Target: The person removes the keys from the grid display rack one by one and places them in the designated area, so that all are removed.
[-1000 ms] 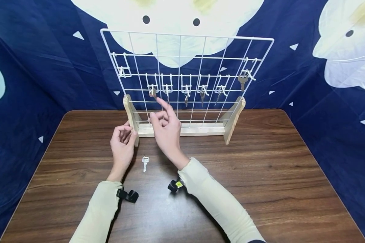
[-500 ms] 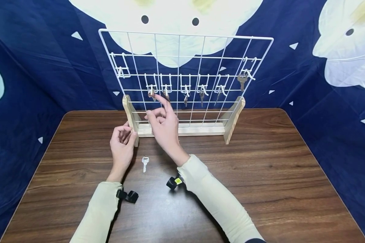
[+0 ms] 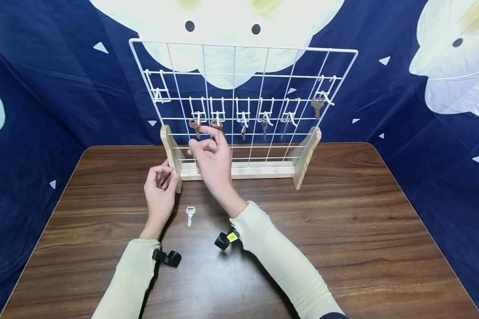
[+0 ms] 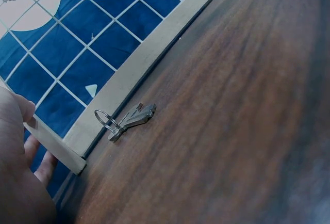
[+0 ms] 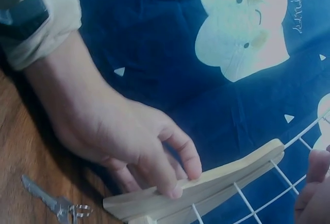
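Key [image 3: 194,124] nearest the right grip [image 3: 215,161] hangs on the rack [image 3: 259,173], near the counter's [image 3: 363,226] far edge; this grip is apart, and a careless push could knock the key loose. Left grip [image 3: 159,188] is clamped on the wooden upright [image 3: 169,148].

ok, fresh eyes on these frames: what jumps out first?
Probably the white grid standing at the back of the table, with keys hanging from hooks on it. Then the right hand, raised to the leftmost hanging key, while the left hand grips the grid's left wooden post. Last, a lone key lying on the table, in front of the grid.
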Demonstrator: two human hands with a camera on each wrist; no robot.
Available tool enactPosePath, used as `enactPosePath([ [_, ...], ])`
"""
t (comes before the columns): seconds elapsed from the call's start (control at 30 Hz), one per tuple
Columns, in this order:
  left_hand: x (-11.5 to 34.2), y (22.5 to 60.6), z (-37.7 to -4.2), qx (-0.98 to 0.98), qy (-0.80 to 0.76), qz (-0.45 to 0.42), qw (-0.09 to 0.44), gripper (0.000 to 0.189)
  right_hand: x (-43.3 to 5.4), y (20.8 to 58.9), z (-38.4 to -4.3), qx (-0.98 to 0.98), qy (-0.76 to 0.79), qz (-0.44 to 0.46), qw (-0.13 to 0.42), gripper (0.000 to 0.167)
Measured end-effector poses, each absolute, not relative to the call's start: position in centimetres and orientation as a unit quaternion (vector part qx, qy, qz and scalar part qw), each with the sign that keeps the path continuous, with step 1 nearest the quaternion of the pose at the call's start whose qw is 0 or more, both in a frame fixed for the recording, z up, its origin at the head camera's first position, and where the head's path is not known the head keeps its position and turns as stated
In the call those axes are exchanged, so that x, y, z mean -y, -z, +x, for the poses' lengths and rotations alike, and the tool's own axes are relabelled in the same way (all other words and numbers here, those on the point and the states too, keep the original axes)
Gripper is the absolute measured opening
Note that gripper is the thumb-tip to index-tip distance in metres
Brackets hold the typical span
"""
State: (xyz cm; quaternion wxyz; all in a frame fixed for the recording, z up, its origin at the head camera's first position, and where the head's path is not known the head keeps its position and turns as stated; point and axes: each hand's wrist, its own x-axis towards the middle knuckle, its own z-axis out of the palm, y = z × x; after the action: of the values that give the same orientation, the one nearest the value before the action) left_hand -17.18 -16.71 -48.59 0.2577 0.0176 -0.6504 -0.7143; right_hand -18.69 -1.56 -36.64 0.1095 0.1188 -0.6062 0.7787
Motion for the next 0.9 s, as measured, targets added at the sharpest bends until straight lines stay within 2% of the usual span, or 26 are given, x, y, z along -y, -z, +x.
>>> enactPosePath([
  [0.2,16.7,48.6,-17.1,0.649,0.716,0.019,0.255,0.024,1.8,36.0,-18.6,0.594,-0.790,0.102,0.111,0.028],
  [0.9,16.8,48.6,-17.2,0.655,0.711,0.022,0.256,0.022,1.6,34.7,-18.3,0.599,-0.785,0.116,0.110,0.023],
])
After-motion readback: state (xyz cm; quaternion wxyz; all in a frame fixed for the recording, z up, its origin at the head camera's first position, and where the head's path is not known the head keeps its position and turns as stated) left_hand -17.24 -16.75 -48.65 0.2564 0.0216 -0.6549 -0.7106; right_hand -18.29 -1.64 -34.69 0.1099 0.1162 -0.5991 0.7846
